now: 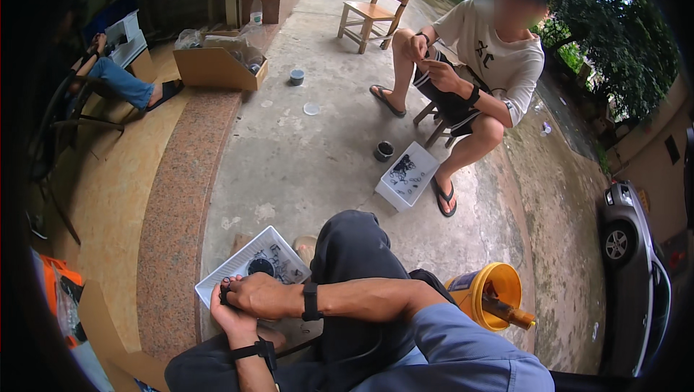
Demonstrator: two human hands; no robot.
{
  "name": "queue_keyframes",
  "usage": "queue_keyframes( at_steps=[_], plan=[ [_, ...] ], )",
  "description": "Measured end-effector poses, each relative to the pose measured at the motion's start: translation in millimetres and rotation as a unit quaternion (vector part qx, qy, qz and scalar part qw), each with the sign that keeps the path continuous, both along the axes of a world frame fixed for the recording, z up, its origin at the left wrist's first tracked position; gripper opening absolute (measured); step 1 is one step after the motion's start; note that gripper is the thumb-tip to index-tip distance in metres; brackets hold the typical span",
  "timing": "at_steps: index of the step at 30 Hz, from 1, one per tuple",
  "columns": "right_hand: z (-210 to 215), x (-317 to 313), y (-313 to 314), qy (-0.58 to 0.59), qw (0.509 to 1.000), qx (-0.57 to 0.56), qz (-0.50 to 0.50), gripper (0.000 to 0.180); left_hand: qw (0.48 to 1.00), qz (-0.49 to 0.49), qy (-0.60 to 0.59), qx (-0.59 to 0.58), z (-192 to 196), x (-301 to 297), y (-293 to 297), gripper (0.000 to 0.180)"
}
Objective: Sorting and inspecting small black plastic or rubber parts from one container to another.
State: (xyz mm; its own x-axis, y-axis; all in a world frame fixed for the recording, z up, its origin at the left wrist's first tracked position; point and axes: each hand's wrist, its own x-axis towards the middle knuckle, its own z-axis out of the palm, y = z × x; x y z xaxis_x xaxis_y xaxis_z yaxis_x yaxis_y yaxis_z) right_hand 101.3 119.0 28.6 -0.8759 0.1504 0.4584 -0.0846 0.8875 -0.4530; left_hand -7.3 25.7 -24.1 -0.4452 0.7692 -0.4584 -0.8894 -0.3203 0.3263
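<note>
My left hand [230, 317] and my right hand [265, 295] meet over the near edge of a white plastic basket [208, 287]. Between their fingers are small black ring-shaped pieces [225, 291]; their exact kind is too small to tell. My left hand is curled under the pieces, and my right hand pinches at them from above. Inside the basket stands a round tub of dark contents [260, 267], with several loose dark rings [283, 255] around it. My right hand partly covers the tub's near side.
Across from me a seated person [499, 52] handles something small above another white basket [394, 197] and a dark-filled tub [384, 150]. A yellow bucket [463, 298] stands to my right. Further off are a wooden chair [379, 13], an open cardboard box [210, 70] and a parked car [629, 291].
</note>
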Motion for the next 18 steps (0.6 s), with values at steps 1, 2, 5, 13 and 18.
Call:
queue_keyframes(
  at_steps=[1, 2, 5, 13, 18],
  plan=[
    [0, -1, 0, -0.001, 1.0, 0.007, 0.0, 0.013, 1.0, 0.0, -0.001, 0.002, -1, -1, 0, 0.02],
    [1, -1, 1, -0.001, 1.0, 0.007, 0.0, 0.013, 1.0, 0.0, -0.002, 0.002, 1, 0, 1, 0.02],
    [5, -1, 5, 0.003, 1.0, -0.008, -0.006, 0.013, 1.0, 0.01, -0.011, -0.02, 11, 3, 5, 0.021],
    [22, 6, 14, -0.043, 0.996, -0.05, -0.054, 0.013, 0.998, 0.018, -0.023, -0.051, 8, 1, 4, 0.022],
    [29, 9, 23, -0.056, 0.992, -0.08, -0.075, 0.016, 0.996, 0.053, -0.038, -0.068, 11, 0, -3, 0.019]
  ],
)
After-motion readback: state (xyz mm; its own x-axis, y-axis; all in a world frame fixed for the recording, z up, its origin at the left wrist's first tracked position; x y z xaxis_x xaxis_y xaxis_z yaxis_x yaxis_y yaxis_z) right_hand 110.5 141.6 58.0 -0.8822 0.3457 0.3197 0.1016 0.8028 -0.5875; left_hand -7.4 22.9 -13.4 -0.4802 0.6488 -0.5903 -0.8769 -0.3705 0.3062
